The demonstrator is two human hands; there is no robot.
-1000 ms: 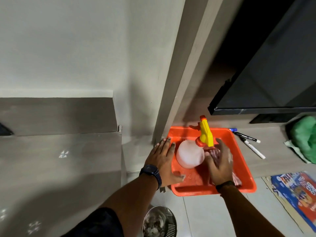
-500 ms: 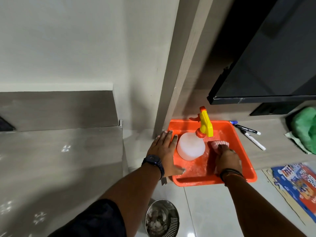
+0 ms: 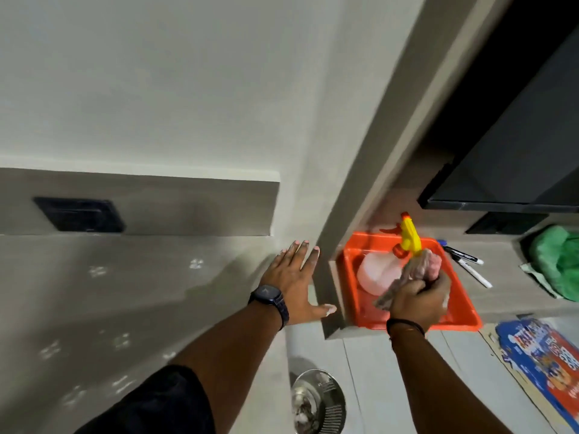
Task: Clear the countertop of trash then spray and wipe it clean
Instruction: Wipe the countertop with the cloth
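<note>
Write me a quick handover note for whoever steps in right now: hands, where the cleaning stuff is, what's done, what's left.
Left hand: open, empty, fingers spread, over the grey countertop beside the wall corner.
Right hand: shut on the bunched pinkish cloth, held above the orange tray.
Spray bottle: in the tray, yellow trigger up, not picked up.
Metal bin: on the floor below, with scraps inside.
Done: cloth in hand; no loose trash visible on the countertop.
Left: white smudges show on the countertop, so spraying and wiping look unfinished.
</note>
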